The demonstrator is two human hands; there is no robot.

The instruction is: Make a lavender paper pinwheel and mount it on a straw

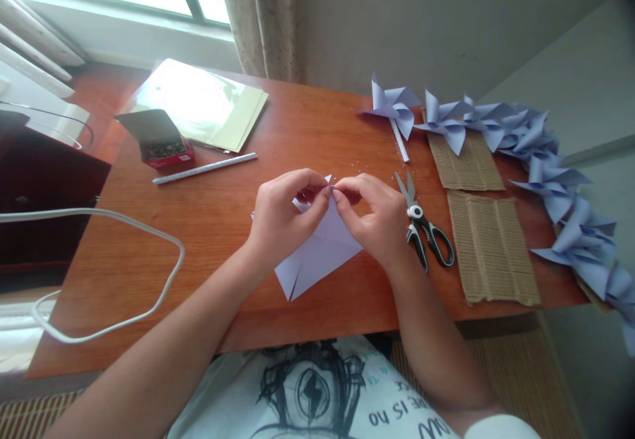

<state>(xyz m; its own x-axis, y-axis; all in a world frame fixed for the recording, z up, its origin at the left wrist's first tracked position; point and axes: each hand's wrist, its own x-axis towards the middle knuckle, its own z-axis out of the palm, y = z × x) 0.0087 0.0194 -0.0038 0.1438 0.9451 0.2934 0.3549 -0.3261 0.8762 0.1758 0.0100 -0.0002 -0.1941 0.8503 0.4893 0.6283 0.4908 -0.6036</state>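
Pale lilac paper [322,254] is caught between your fingertips: the thumb and index finger of your left hand [290,211] and those of your right hand [374,217] pinch its far part, the two pinches almost meeting. Your fingers hide the exact spot, so how the layers lie beneath them cannot be told. Press lightly and evenly, enough to hold the paper without creasing it, and let one hand steady it while the other adjusts. Its near corner, cut by an open slit, points towards you over the table [213,227]; lift your wrists so they neither drag that corner nor lengthen the cut. Just beside your right wrist lie the scissors [415,212], blades parted and pointing away; take care that your forearm does not nudge the handles. Farther right are two cardboard pieces [493,247] and a curving row of paper pinwheels [550,174]. Past your left hand rest a rolled paper stick [206,169] and an open red box [169,155]; give both some elbow room.
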